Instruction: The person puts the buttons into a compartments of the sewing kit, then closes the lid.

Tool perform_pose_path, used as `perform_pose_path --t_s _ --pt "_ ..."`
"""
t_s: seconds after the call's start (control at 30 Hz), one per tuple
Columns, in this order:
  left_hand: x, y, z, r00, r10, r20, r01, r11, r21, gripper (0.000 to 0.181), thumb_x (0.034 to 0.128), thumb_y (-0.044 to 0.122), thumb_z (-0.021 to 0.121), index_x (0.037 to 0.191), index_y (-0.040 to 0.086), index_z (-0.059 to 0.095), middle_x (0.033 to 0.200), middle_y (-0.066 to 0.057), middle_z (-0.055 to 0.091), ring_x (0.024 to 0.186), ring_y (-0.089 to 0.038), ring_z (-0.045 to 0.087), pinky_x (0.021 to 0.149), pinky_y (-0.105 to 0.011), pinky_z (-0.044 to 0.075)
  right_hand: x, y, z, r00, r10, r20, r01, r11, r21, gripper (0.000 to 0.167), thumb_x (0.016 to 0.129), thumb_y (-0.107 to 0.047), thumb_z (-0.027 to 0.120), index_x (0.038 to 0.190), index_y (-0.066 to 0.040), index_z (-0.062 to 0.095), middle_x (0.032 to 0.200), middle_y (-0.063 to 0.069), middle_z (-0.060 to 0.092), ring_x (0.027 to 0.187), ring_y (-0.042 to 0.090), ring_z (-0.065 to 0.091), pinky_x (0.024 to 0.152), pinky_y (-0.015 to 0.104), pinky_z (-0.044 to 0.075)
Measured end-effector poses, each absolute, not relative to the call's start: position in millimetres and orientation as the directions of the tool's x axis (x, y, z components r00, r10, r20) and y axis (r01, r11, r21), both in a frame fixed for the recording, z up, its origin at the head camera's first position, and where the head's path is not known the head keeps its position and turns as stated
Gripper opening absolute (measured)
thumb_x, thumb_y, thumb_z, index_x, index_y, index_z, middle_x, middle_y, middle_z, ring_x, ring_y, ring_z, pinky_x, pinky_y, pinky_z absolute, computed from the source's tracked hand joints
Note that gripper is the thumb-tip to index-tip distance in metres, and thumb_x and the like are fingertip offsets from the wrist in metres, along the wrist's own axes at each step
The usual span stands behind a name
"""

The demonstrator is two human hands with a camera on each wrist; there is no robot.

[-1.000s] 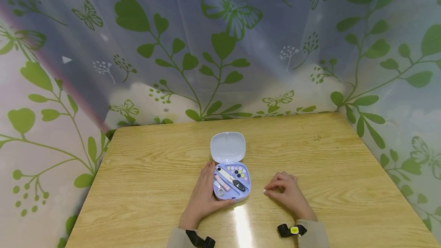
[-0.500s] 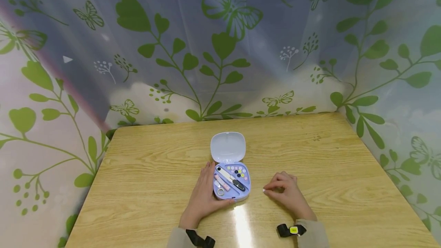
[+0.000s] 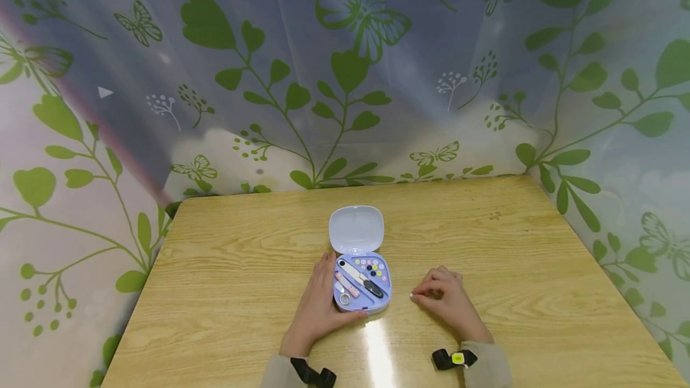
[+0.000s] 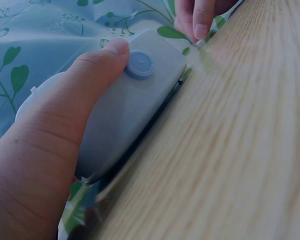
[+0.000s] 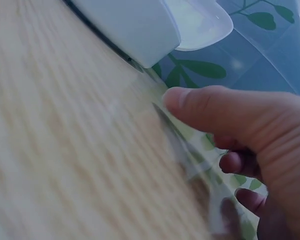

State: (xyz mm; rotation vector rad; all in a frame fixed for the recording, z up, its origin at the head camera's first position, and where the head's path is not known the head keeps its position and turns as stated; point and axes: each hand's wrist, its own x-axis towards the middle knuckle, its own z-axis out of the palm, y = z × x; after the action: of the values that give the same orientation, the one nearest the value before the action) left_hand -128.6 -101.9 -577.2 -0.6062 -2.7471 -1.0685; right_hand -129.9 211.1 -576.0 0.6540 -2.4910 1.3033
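Observation:
A lavender sewing kit box (image 3: 377, 307) lies on the table with its pale lid (image 3: 356, 229) flipped back. My left hand (image 3: 315, 310) grips it at the near left corner, fingers along the left side and thumb across the front. In the left wrist view the thumb touches the edge of a round blue catch (image 4: 141, 64). Inside are coloured buttons (image 3: 374, 268), a white tool with a black end (image 3: 372, 287), a pink-and-white tube (image 3: 347, 285) and a metal ring (image 3: 344, 299). Right of the box, my right hand (image 3: 444, 298) pinches a tiny white piece (image 3: 412, 296), its kind unclear.
The wood-grain table (image 3: 232, 256) extends around the box on all sides. Behind it and at both sides hangs a leaf-and-butterfly printed curtain (image 3: 280, 130). Black straps with cameras (image 3: 455, 359) sit on both wrists.

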Motion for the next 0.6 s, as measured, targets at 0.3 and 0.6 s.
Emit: perform_pose_path --t_s 0.3,0.6 --pt "-128 -102 -576 -0.913 0.323 0.25 0.407 0.669 0.622 0.136 0.0653 0.082 0.07 0.159 0.002 0.011 0.164 -0.014 0.018 0.152 -0.025 0.008 0.124 -0.042 0.012 -133 206 -563 -0.88 -0.258 0.398 -0.474 0.519 -0.711 0.02 0.072 -0.009 0.088 0.079 -0.025 0.078 0.079 -0.017 0.058 0.082 0.008 0.048 0.085 0.033 0.024" --pt "-128 -102 -577 -0.913 0.319 0.256 0.408 0.669 0.621 0.136 0.0651 0.081 0.071 0.159 0.003 0.011 0.164 -0.014 0.018 0.152 -0.026 0.009 0.123 -0.045 0.015 -145 197 -553 -0.821 -0.279 0.499 -0.567 0.506 -0.65 0.021 0.068 -0.004 0.088 0.079 -0.019 0.078 0.078 -0.014 0.058 0.083 0.007 0.049 0.082 0.031 0.025"
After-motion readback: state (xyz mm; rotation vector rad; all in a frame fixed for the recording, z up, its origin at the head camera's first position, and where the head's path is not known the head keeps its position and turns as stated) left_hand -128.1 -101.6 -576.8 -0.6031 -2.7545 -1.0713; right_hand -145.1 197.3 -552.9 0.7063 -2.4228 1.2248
